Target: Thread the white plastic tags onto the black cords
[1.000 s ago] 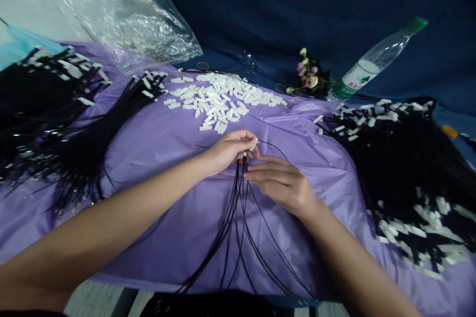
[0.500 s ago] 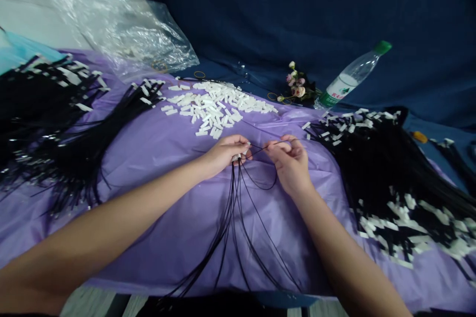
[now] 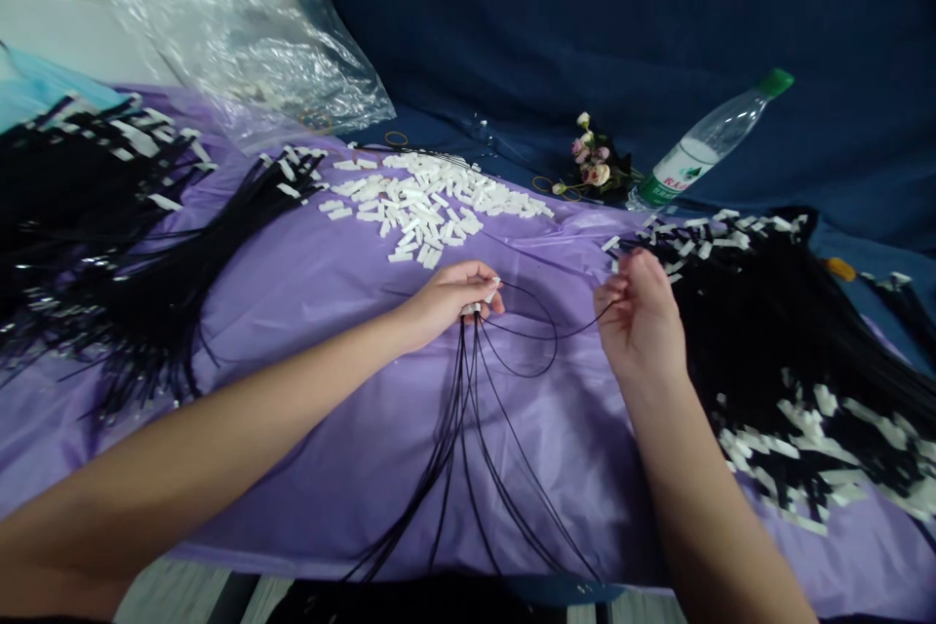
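Observation:
My left hand (image 3: 448, 298) is closed around the top of a bundle of thin black cords (image 3: 460, 429) and pinches a small white tag (image 3: 491, 292) at its fingertips. The cords fan down over the purple sheet (image 3: 314, 312) toward me. My right hand (image 3: 638, 322) is closed in a pinch on the end of one black cord (image 3: 545, 336), which loops back to my left hand. The right hand sits beside the near edge of a large pile of tagged black cords (image 3: 790, 341).
A heap of loose white tags (image 3: 428, 200) lies behind my hands. More tagged black cords (image 3: 95, 234) are piled at the left. A clear plastic bag (image 3: 241, 58), a small flower sprig (image 3: 596, 166) and a lying plastic bottle (image 3: 706, 141) rest on the dark blue cloth behind.
My right hand has moved away to the right, drawing one cord out of the bundle through the tag into a long loop. My left hand stays put on the bundle.

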The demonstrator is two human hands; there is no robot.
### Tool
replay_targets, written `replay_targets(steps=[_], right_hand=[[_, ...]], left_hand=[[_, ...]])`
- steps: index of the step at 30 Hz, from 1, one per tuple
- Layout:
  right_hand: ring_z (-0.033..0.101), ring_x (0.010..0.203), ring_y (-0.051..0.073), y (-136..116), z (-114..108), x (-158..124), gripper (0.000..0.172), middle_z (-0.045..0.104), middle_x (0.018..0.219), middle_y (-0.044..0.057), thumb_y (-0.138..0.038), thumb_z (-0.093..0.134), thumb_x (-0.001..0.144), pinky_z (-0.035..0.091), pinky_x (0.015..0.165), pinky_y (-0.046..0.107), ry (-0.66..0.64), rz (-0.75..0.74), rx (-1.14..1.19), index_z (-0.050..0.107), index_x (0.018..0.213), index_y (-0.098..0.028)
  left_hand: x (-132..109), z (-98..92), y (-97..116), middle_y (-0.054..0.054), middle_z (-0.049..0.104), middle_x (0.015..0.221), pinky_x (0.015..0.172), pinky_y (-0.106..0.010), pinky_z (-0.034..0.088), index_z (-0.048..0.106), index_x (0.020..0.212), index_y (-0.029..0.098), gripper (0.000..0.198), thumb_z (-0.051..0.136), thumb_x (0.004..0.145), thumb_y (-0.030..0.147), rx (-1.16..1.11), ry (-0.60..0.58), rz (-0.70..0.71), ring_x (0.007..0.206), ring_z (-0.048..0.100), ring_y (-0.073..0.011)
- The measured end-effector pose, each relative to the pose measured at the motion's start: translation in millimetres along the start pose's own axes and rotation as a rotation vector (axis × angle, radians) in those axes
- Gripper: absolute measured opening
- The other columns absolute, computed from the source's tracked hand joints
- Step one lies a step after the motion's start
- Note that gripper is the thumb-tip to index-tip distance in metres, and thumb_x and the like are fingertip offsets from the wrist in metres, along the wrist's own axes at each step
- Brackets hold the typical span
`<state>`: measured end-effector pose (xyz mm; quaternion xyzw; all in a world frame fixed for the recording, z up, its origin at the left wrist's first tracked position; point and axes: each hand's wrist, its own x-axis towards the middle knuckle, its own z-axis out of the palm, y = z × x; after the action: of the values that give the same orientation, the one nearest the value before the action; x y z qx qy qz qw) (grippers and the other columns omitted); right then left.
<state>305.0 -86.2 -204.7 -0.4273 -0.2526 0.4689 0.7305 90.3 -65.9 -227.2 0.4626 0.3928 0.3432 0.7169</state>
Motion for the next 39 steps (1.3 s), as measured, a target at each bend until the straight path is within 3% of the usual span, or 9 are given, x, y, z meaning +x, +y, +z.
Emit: replay_targets(steps=[3,6,11,17,39], right_hand=[[0.044,0.046,0.005,7,9,-19,0.015,0.059,0.060,-0.005,-0.023,0.079,0.062,0.036,0.040,0.018,-0.170,-0.080,-0.388,0.071,0.074,-0.020],[0.044,0.046,0.006,14,9,-33,0.021,0.066,0.068,-0.001,-0.023,0.074,0.070,0.037,0.043,0.020,-0.334,-0.224,-0.734,0.073,0.090,-0.020],[0.046,0.045,0.006,16,7,-43,0.031,0.071,0.080,0.001,-0.020,0.067,0.077,0.041,0.046,0.022,-0.403,-0.468,-0.944,0.067,0.108,-0.021],[0.046,0.043,0.007,14,8,-45,0.034,0.070,0.076,0.000,-0.019,0.067,0.076,0.041,0.045,0.022,-0.371,-0.515,-0.987,0.066,0.110,-0.022],[0.052,0.045,0.009,16,6,-45,0.039,0.070,0.074,0.001,-0.023,0.071,0.073,0.041,0.044,0.023,-0.298,-0.410,-0.901,0.062,0.111,-0.022]], left_hand=[[-2,1.3,2,-0.003,0.064,0.069,0.050,-0.023,0.031,0.052,0.083,0.017,0.011,0.059,0.082,0.025,-0.033,0.001,0.003,0.053,0.051,-0.0076],[-3,2.8,3,-0.002,0.065,0.069,0.051,-0.023,0.033,0.052,0.086,0.017,0.012,0.059,0.081,0.024,-0.067,0.000,0.021,0.053,0.052,-0.0082],[-5,3.8,5,-0.002,0.065,0.070,0.051,-0.024,0.033,0.051,0.087,0.017,0.014,0.059,0.079,0.024,-0.109,-0.015,0.049,0.053,0.053,-0.0089],[-5,3.8,5,-0.003,0.066,0.071,0.051,-0.024,0.033,0.049,0.088,0.018,0.012,0.056,0.080,0.023,-0.120,-0.016,0.058,0.052,0.053,-0.0089],[-3,4.2,2,0.000,0.066,0.078,0.049,-0.023,0.031,0.050,0.089,0.018,0.015,0.060,0.080,0.026,-0.073,-0.012,0.084,0.051,0.053,-0.0069]])
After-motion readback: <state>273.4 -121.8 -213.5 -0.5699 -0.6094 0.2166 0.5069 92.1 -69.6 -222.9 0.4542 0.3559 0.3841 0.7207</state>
